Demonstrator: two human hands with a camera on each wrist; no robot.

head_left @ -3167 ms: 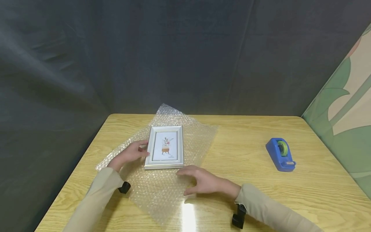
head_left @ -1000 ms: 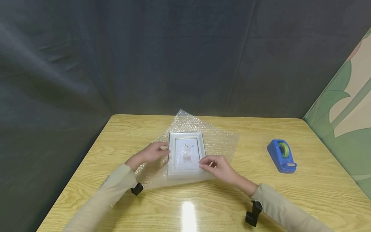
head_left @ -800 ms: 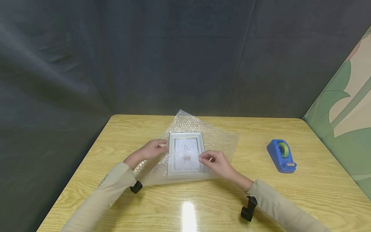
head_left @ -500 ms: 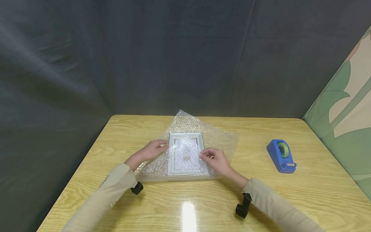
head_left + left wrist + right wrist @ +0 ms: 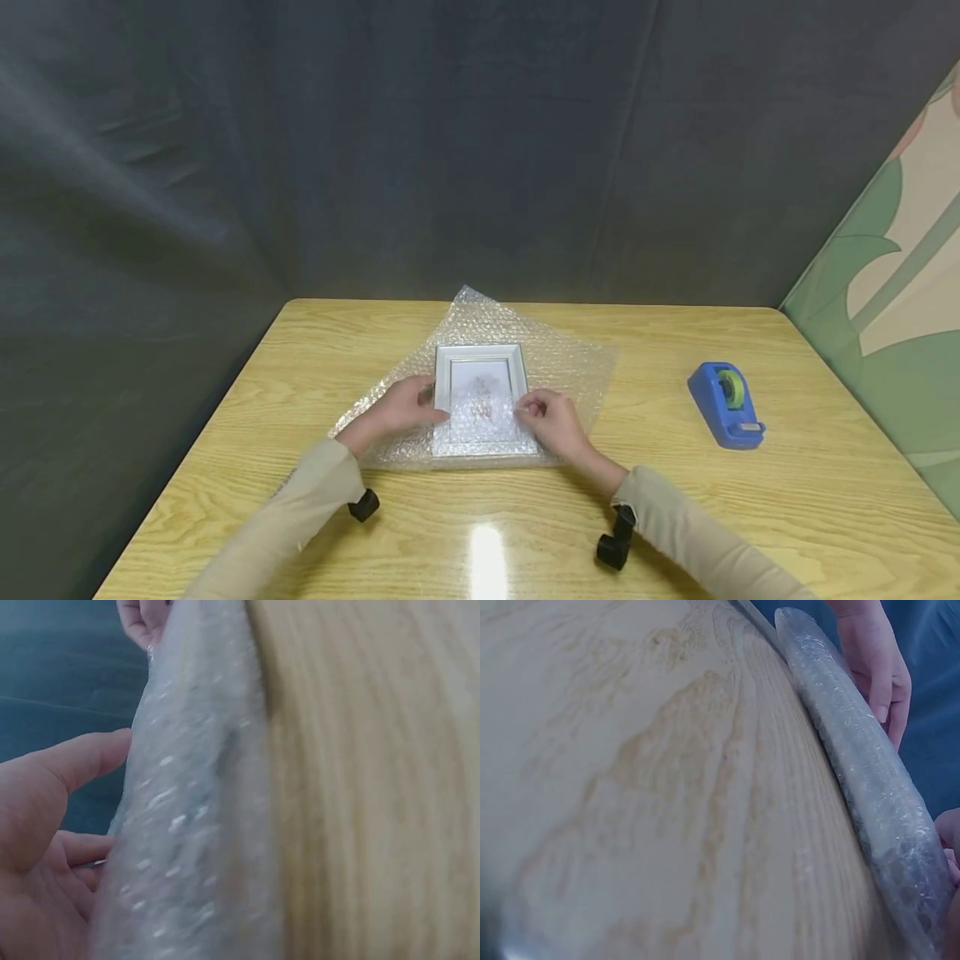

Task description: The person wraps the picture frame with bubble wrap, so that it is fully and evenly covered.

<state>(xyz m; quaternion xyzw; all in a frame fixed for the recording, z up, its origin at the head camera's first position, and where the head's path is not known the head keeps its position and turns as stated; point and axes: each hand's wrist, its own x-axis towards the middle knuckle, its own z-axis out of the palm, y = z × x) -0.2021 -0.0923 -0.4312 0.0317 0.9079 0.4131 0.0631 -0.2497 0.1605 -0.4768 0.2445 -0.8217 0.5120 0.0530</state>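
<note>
A silver-white picture frame (image 5: 444,362) lies face up on a sheet of clear bubble wrap (image 5: 566,358). The near flap of the wrap is folded up over the frame's lower part, blurring the picture beneath. At the frame's left edge is my left hand (image 5: 401,407), its extended thumb on the wrapped front and its fingers along the side. My right hand (image 5: 557,423) pinches the flap between thumb and fingertips by the frame's right edge. In the left wrist view, the left thumb (image 5: 97,754) touches the folded wrap (image 5: 180,825). The right wrist view shows the wrapped near edge (image 5: 870,765) along the tabletop.
A blue tape dispenser (image 5: 723,408) with a green roll stands on the right side of the wooden table (image 5: 645,350). A dark curtain (image 5: 480,150) hangs behind the table, and a patterned panel (image 5: 892,308) borders it on the right.
The frame and wrap have shifted right. My right hand has taken the near flap and folded it over the frame. Just now my left hand has moved nearer, its thumb onto the frame's front.
</note>
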